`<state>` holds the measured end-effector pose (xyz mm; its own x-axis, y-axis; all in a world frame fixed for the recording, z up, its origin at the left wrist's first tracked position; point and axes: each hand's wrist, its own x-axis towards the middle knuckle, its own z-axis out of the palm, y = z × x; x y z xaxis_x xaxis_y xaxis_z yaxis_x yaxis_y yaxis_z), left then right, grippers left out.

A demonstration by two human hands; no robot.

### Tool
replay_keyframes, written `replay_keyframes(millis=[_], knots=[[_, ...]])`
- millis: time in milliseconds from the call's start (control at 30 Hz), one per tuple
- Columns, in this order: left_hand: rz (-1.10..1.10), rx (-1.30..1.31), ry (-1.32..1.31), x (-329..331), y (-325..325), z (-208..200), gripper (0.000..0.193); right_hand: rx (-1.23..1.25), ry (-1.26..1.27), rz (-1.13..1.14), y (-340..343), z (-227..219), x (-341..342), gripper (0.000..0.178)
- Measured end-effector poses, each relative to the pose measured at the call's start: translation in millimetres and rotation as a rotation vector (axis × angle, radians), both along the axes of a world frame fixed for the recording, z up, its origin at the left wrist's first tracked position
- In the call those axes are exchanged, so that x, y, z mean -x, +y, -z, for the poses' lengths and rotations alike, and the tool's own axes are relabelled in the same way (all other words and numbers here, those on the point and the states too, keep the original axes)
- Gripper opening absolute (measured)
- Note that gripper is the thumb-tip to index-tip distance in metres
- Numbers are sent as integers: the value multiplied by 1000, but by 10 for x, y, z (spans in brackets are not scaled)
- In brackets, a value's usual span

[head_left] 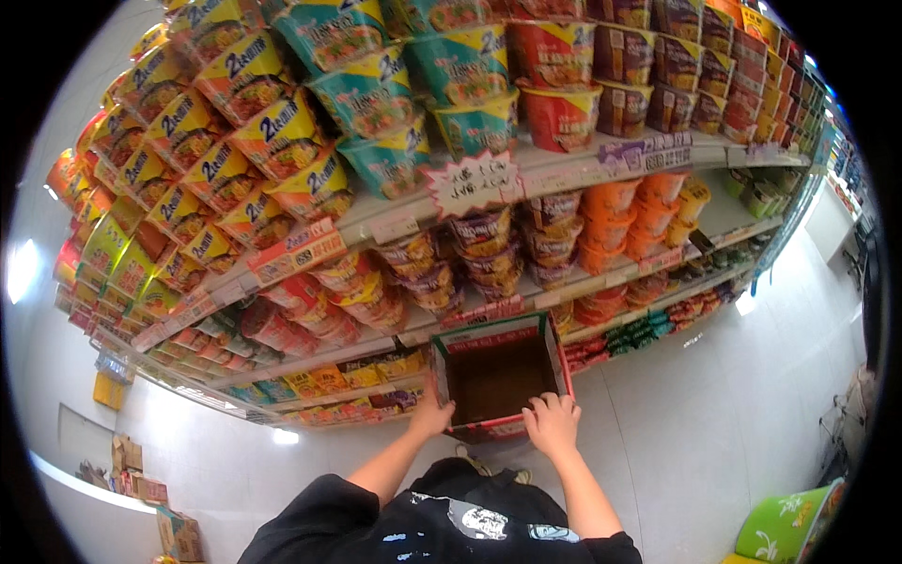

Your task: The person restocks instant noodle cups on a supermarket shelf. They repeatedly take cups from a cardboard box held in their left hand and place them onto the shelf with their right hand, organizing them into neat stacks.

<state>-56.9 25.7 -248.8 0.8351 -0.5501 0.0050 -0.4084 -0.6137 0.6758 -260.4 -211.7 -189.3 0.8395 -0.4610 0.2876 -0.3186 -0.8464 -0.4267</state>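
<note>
An open-topped cardboard box [501,430], red outside with brown inner walls, is held in front of my body, and nothing shows inside it. My left hand [431,410] grips its left side near the front corner, the thumb over the edge. On the near right rim, my right hand [552,421] has its fingers hooked over the edge. Just beyond the box, a shelf holds stacked purple noodle cups [493,258] and orange cups [609,226].
Above, a shelf carries stacked teal noodle tubs [376,99], orange-yellow tubs [268,103] and red tubs [561,117]. A star-edged price sign [474,185] hangs from its front. Cartons [141,484] stand on the floor at left; a green display piece [787,526] stands lower right.
</note>
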Motion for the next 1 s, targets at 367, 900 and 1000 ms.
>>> replay_keyframes(millis=[367,900,1000], knots=[[32,-40,119,104,-282,-246,110,15,-44,-8,-326,69,-126,27],[107,-161,200,-99,-378,-378,109,-28,90,18,-467,-106,-414,27],[88,-156,276,-89,-344,-381,108,-39,106,2,-469,-93,-404,27]])
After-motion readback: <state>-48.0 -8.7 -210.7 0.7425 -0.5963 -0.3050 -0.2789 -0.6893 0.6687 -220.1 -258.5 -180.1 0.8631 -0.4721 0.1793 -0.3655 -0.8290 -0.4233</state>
